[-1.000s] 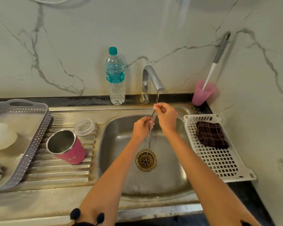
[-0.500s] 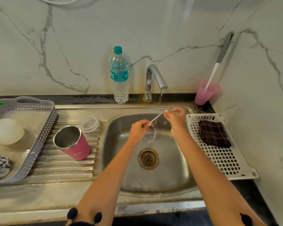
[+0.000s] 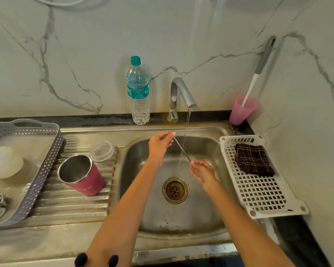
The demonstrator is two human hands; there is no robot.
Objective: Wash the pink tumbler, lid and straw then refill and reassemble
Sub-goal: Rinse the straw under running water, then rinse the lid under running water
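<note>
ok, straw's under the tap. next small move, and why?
Probably close the right hand on the straw at its lower tip and rub upward: the left hand grips only the top, water hits mid-length, the right hand is open.

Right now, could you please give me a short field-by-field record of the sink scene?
tap: running
straw: slanted under the stream
left grip: pinches the straw's upper end
right grip: open, fingertips by the straw's lower end
tumbler: on the drainboard, lid off
lid: on the drainboard behind the tumbler
water bottle: capped, beside the tap
</note>
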